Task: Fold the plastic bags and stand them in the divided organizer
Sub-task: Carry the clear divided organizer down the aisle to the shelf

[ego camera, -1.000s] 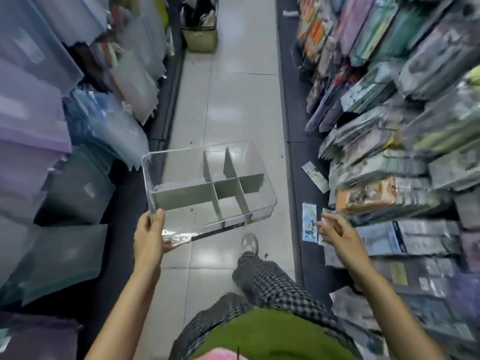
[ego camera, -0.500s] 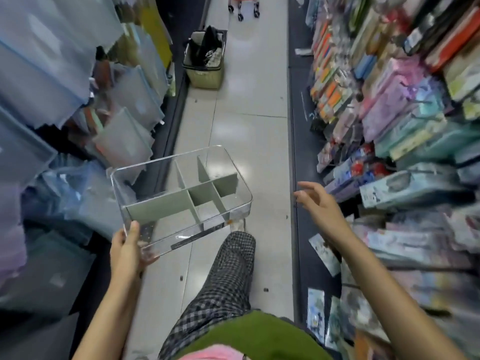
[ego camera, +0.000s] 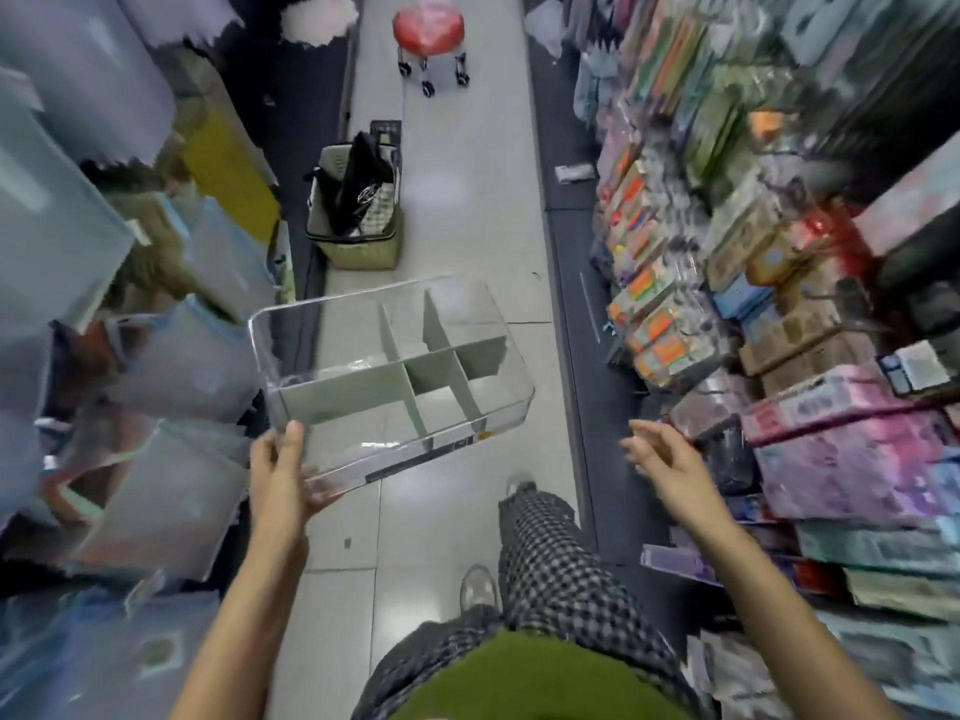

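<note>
A clear plastic organizer (ego camera: 514,376) with grey-green dividers hangs in the air over the aisle floor, its compartments holding nothing. My left hand (ego camera: 280,475) grips its near left corner, thumb on the rim and fingers underneath. My right hand (ego camera: 670,465) is held out to the right of the organizer, apart from it, with fingers spread and nothing in it. I see no loose plastic bags in either hand.
I stand in a narrow shop aisle. Hanging translucent pouches (ego camera: 171,356) fill the left rack, packaged stationery (ego camera: 810,407) the right shelves. A shopping basket (ego camera: 358,220) stands on the floor ahead, and a red wheeled stool (ego camera: 428,39) beyond it.
My right hand left the packets low on the right shelf and came up into the air, fingers spread. The view rose along the aisle, and the organizer stayed in my left hand.
</note>
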